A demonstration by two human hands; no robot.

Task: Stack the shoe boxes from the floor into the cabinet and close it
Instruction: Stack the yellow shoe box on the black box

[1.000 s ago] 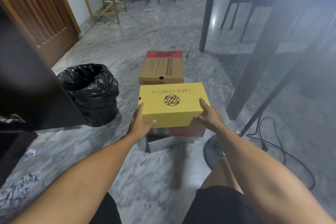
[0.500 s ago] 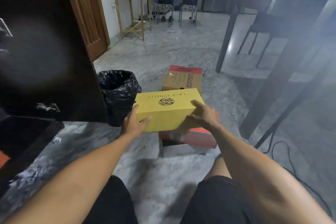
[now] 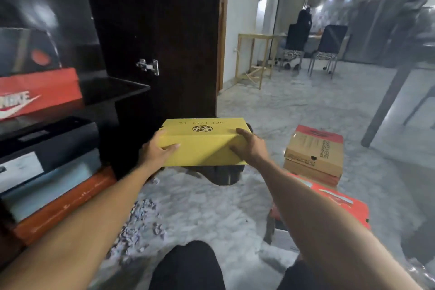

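Your left hand (image 3: 157,151) and right hand (image 3: 249,148) are clamped on opposite ends of the yellow shoe box (image 3: 204,141), fingers over the lid and thumbs on the near side, carrying it level above the floor (image 3: 270,110), in front of the open cabinet door (image 3: 155,30) and not yet inside the cabinet (image 3: 58,106). By the look of it you are partway through: the cabinet on your left already holds a red Nike box (image 3: 35,94) on the upper shelf and a lower stack of a black box (image 3: 47,141), a pale grey-blue one (image 3: 54,183) and an orange one (image 3: 63,205). Left to move are the brown kraft box with a red lid (image 3: 314,148) and the red box (image 3: 341,205) near your right arm, then the door. The yellow box is matte, crisp-edged cardboard with a dark round logo; the door is dark glossy wood with a metal hinge (image 3: 148,66); the floor is polished grey marble, littered with small pale scraps (image 3: 141,226).
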